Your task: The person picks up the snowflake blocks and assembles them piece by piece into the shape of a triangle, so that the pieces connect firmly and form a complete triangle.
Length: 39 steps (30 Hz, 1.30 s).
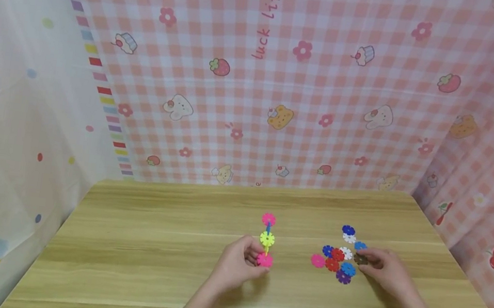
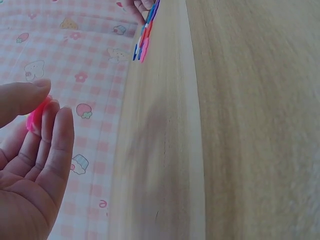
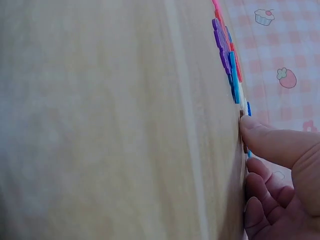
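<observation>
Pink discs [image 1: 268, 219] cap both ends of a chain [image 1: 267, 239] of toothed pieces, the near one pinched between thumb and fingers of a person's left hand [image 1: 236, 262]. From that grip the chain's long axis runs away from the person, toward the checked curtain [image 1: 246, 86]. Well apart to its right, on the wooden table [image 1: 145, 250], the right hand [image 1: 388, 273] pinches a brown disc [image 1: 360, 260] at the right edge of a loose group [image 1: 332, 264]. Only the left hand touches the chain; the right is nearer the group.
</observation>
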Each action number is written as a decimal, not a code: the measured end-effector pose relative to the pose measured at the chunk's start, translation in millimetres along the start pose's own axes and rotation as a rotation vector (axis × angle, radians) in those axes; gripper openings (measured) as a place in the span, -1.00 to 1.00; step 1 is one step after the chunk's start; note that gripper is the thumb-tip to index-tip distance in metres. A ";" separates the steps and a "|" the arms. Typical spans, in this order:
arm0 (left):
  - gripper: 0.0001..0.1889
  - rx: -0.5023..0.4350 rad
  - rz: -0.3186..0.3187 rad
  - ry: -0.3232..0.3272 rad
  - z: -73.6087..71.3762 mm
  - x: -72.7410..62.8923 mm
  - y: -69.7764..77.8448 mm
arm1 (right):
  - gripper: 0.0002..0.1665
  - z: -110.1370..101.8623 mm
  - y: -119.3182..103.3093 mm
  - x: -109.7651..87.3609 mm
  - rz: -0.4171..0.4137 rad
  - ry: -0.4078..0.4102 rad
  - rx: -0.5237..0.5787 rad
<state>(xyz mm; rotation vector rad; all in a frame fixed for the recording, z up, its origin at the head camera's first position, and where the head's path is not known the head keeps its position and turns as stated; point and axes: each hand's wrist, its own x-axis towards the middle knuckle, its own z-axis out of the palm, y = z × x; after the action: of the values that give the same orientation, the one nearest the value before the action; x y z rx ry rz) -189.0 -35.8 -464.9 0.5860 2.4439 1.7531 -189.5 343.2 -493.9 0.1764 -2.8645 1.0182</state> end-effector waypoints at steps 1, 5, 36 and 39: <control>-0.67 -0.002 -0.003 0.000 -0.1 0.0 0.0 | -0.59 0.4 0.8 -0.3 -0.001 0.004 -0.009; -0.68 -0.011 -0.011 0.000 0.0 -0.1 0.3 | -0.63 0.6 3.6 -1.8 -0.005 0.014 -0.018; -0.68 -0.054 -0.028 0.035 2.0 -0.9 -3.9 | -0.71 4.3 -22.2 -7.5 0.019 0.056 0.128; -0.67 -0.048 -0.030 0.041 2.3 -0.5 -4.3 | -0.69 12.7 -38.5 -5.2 -0.002 0.047 0.178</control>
<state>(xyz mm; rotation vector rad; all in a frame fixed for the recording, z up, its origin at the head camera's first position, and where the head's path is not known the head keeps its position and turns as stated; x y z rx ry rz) -189.0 -35.1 -469.8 0.5115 2.4161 1.8253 -179.5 305.8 -480.5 0.1655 -2.7303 1.2590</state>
